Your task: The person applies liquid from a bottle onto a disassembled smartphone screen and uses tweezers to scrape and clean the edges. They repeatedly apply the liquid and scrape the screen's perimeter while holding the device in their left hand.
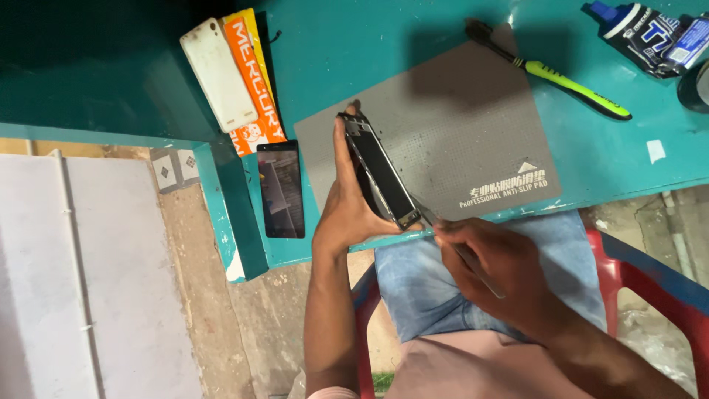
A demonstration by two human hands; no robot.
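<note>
Over the grey mat (pixel 473 125) the left hand (pixel 347 210) clamps the opened phone (pixel 378 174) on edge, and the right hand (pixel 491 262) pinches a thin tool (pixel 461 251) at its lower corner, where a slip may scratch or crack parts.

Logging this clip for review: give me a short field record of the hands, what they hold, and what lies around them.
left hand: holds opened black smartphone on edge
right hand: holds thin metal tool, tip at phone's lower end
surface: grey anti-slip mat on teal table
nearby: green-handled brush, black screen panel, white phone cover
</note>
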